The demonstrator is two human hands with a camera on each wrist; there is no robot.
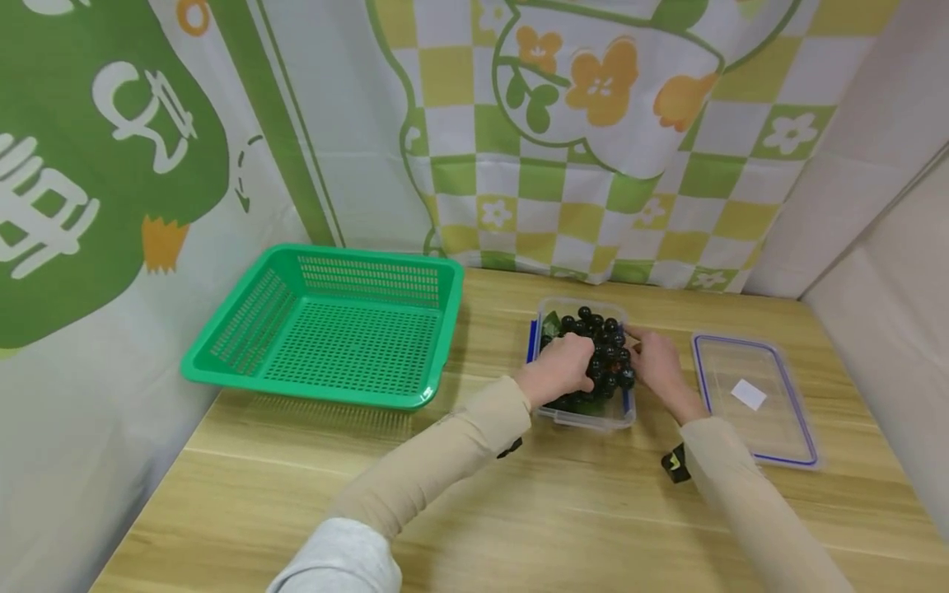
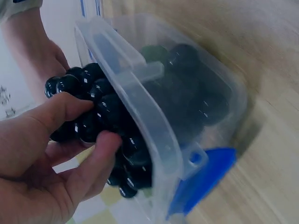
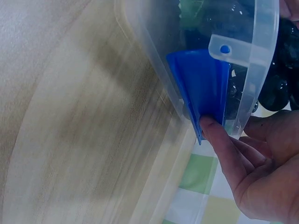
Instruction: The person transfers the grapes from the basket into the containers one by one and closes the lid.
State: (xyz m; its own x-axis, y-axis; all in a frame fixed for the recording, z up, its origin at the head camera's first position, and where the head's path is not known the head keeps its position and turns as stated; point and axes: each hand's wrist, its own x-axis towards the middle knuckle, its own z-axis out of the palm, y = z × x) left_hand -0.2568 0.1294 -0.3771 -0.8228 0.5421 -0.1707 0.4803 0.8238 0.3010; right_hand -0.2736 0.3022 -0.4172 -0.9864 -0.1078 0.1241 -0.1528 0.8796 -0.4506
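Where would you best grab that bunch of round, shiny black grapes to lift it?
Likely around its upper part, from above: the bunch of round, shiny black grapes bulges past the open rim of the clear plastic box, whose walls hem in its lower sides. The left hand grips that exposed part.

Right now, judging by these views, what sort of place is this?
Probably a small booth set up for tabletop work: printed fabric hangs behind the wood-grain table, which bears a green basket.
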